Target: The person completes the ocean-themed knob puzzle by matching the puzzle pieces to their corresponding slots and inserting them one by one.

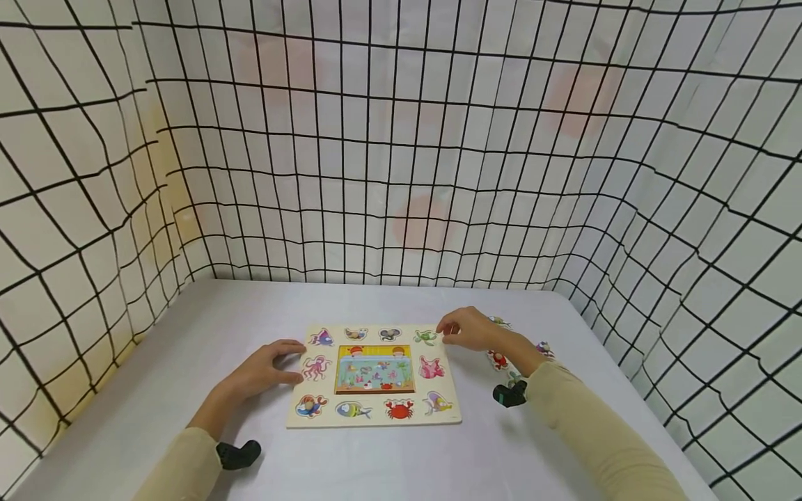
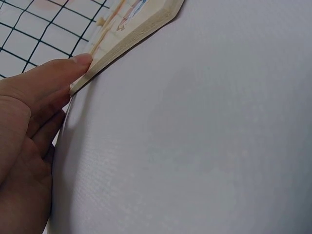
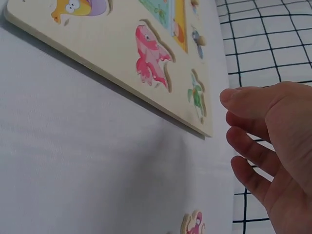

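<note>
A pale wooden puzzle board (image 1: 376, 422) lies flat on the white table, with sea-animal shapes around a central aquarium picture. My left hand (image 1: 266, 369) rests at the board's left edge, thumb and fingers apart; its thumb (image 2: 80, 63) touches that edge in the left wrist view. By the top right corner is my right hand (image 1: 473, 329), its fingers loosely bent and nothing seen between them. Nearest to it on the board is the green turtle shape (image 3: 196, 96), with the pink fish shape (image 3: 150, 56) below. Part of the right palm is hidden in the head view.
Several loose puzzle pieces lie right of the board, among them a red one (image 1: 497, 360), a purple one (image 1: 544, 348) and a striped fish (image 1: 499, 321). The right forearm (image 1: 523, 351) partly covers this group. White walls with black grid lines (image 1: 376, 174) surround the table.
</note>
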Action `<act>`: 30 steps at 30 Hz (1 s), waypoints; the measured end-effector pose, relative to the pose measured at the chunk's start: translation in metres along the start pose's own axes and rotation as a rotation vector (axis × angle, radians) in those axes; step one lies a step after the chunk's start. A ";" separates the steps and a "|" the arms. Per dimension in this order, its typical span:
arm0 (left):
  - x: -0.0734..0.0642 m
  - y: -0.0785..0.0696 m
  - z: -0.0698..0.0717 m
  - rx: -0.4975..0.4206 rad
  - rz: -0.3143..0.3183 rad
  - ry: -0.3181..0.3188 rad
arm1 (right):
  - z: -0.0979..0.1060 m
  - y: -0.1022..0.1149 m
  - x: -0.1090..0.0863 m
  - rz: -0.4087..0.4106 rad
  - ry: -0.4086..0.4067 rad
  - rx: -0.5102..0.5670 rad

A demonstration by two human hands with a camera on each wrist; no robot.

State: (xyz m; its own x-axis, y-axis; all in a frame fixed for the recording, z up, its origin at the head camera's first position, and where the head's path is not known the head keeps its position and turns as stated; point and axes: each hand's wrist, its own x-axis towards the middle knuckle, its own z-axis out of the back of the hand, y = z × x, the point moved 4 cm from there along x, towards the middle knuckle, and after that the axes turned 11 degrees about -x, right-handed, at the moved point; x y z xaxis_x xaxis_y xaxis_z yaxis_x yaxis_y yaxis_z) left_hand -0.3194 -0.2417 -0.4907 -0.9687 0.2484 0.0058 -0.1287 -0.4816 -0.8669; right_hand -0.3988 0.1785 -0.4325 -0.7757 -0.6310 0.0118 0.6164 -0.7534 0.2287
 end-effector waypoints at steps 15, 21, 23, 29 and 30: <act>0.000 0.003 0.002 -0.019 -0.019 0.005 | 0.003 -0.046 -0.042 -0.088 0.045 0.099; -0.001 0.003 0.002 -0.022 -0.012 -0.001 | -0.001 -0.060 -0.053 -0.085 0.037 0.079; -0.001 0.003 0.002 -0.018 -0.012 0.001 | -0.001 -0.064 -0.057 -0.089 0.036 0.072; 0.000 0.002 0.001 -0.021 -0.007 -0.003 | -0.005 -0.073 -0.068 -0.087 0.040 0.092; -0.001 0.002 0.001 -0.023 -0.005 -0.006 | -0.006 -0.073 -0.069 -0.088 0.040 0.100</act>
State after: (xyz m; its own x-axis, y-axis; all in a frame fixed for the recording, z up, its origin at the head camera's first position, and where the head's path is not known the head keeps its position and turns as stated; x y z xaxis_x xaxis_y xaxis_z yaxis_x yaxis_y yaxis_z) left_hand -0.3194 -0.2437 -0.4922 -0.9692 0.2460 0.0130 -0.1289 -0.4612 -0.8779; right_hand -0.3895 0.2763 -0.4556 -0.8189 -0.5717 -0.0514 0.5281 -0.7854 0.3228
